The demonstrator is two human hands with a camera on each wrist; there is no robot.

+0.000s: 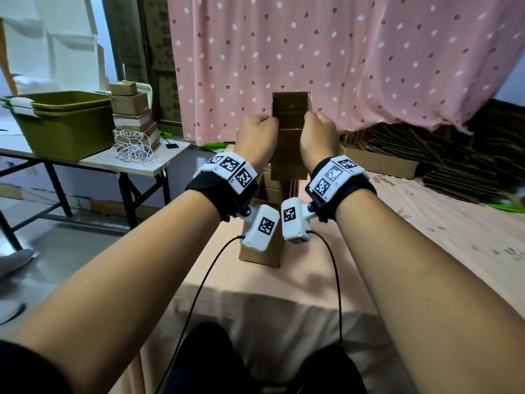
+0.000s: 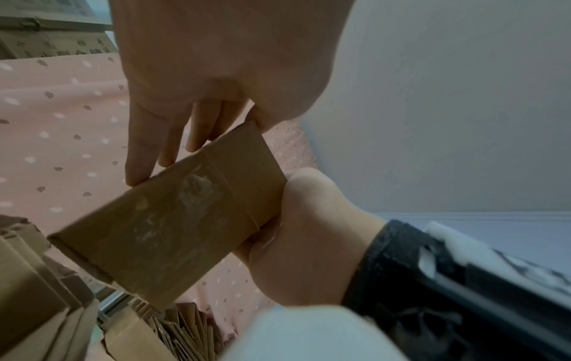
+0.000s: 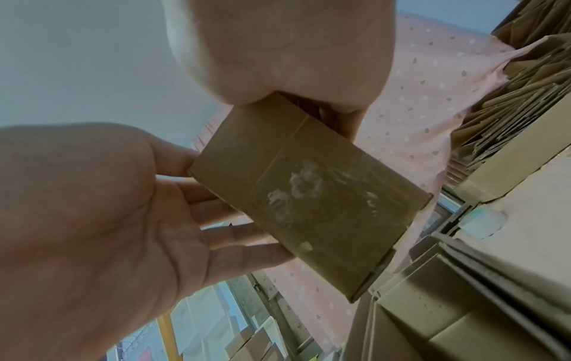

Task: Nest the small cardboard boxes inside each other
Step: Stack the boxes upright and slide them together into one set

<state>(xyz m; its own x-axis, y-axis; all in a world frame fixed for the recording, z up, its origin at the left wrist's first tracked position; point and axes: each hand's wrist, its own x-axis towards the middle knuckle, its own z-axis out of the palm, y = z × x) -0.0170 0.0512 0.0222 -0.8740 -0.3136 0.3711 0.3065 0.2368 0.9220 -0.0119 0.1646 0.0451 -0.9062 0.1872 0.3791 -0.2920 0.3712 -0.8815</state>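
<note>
I hold a brown cardboard box (image 1: 289, 143) up in front of me, its open end facing up. My left hand (image 1: 257, 137) grips its left side and my right hand (image 1: 318, 137) its right side. In the left wrist view the left hand (image 2: 216, 73) has fingers along one edge of the box (image 2: 173, 219) and the thumb at a corner, while the right hand (image 2: 309, 232) clasps the other end. In the right wrist view the right hand (image 3: 278, 48) pinches a corner of the box (image 3: 309, 195). More open boxes (image 1: 262, 251) stand below on the pink tablecloth (image 1: 284, 294), partly hidden by my wrists.
At left, a folding table (image 1: 93, 163) carries a green tub (image 1: 62, 123), a stack of small boxes (image 1: 132, 109) and a tangle of white cord (image 1: 133, 150). A pink dotted curtain (image 1: 341, 66) hangs behind. Flattened cardboard (image 1: 468, 155) is piled at right.
</note>
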